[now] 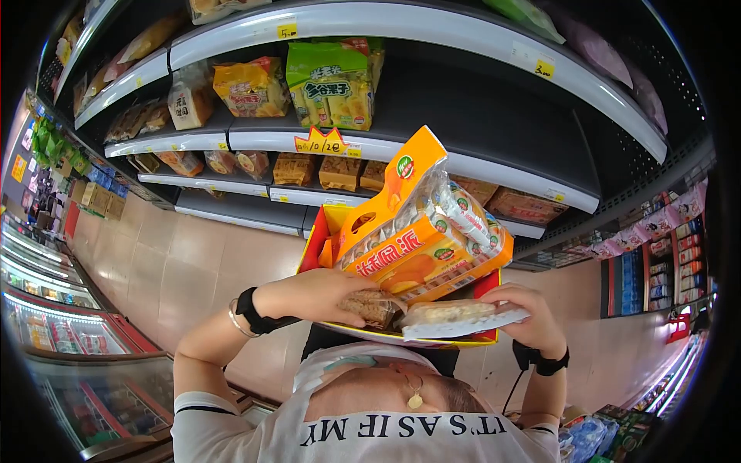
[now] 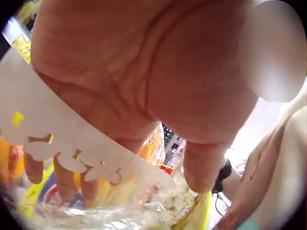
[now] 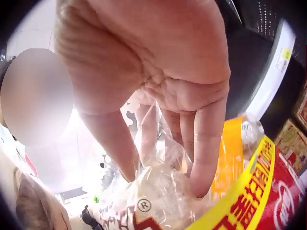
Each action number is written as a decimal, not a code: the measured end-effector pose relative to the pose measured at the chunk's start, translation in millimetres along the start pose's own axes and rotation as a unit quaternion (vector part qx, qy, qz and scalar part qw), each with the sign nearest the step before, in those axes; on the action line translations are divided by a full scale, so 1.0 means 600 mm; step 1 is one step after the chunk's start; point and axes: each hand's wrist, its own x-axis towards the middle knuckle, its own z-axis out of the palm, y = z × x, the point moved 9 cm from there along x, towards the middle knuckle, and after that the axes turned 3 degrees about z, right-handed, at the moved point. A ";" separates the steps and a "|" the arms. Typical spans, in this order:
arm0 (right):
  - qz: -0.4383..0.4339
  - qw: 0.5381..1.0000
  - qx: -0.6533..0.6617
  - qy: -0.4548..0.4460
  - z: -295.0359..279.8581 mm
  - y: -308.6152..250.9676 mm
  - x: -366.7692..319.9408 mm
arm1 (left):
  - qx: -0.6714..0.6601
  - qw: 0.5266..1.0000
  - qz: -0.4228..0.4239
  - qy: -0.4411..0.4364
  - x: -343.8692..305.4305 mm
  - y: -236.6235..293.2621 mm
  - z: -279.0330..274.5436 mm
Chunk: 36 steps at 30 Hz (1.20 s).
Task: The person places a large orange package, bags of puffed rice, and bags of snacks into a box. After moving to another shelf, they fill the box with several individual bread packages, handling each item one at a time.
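The box (image 1: 313,247) is between the hands, partly filled. The orange pack (image 1: 432,258), beyond both hands, is in it and unheld. The white pack (image 1: 455,317), at the near rim, is not let go: the right hand (image 1: 528,315) pinches its wrap, fingers bent, thumb opposite. The left hand (image 1: 315,295) grips the brown pack (image 1: 375,307) inside, its fingers partly spread.

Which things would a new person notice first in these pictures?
Probably first the big orange pack with a cut-out handle, leaning in the red and yellow box at the centre. Next, the two hands at the box's near side: the left hand on a brown packet, the right hand holding a pale one. Then the bright green bag on the shelf above.
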 end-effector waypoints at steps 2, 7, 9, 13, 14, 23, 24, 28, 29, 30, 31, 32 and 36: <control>-0.002 0.999 -0.021 -0.041 0.029 0.006 0.006 | -0.013 0.997 -0.054 -0.048 -0.018 -0.019 0.014; 0.017 0.998 -0.026 -0.056 0.056 0.028 0.013 | -0.023 0.995 -0.084 -0.050 -0.041 -0.026 0.027; -0.014 0.989 -0.106 -0.100 0.071 0.034 0.009 | -0.007 0.999 -0.043 -0.032 -0.045 -0.015 0.033; -0.040 0.970 -0.192 -0.142 0.083 0.016 -0.002 | 0.062 0.998 -0.007 -0.018 -0.059 -0.006 0.055; -0.037 0.969 -0.187 -0.154 0.085 0.013 -0.005 | 0.066 0.998 -0.007 -0.016 -0.063 -0.004 0.059; -0.015 0.971 -0.117 -0.206 0.105 0.014 -0.005 | 0.091 0.995 -0.027 -0.017 -0.073 0.004 0.065; -0.014 0.969 -0.134 -0.209 0.109 0.016 -0.006 | 0.080 0.996 -0.025 -0.011 -0.072 0.002 0.061; -0.008 0.971 -0.124 -0.202 0.088 0.001 0.010 | 0.093 0.995 -0.022 -0.004 -0.065 0.001 0.049; -0.045 0.975 -0.145 -0.160 0.070 -0.009 0.018 | 0.081 0.996 -0.028 -0.001 -0.062 0.005 0.042; -0.081 0.976 -0.166 -0.118 0.053 -0.021 0.025 | 0.069 0.997 -0.033 0.003 -0.060 0.005 0.037; -0.078 0.976 -0.188 -0.081 0.031 -0.033 0.031 | 0.073 0.997 -0.029 0.001 -0.059 0.005 0.035; -0.078 0.976 -0.190 -0.076 0.018 -0.039 0.038 | 0.039 0.999 -0.034 0.006 -0.058 0.001 0.032; -0.010 0.997 -0.044 0.055 -0.072 -0.022 0.074 | -0.054 0.998 -0.037 0.024 -0.060 -0.016 0.005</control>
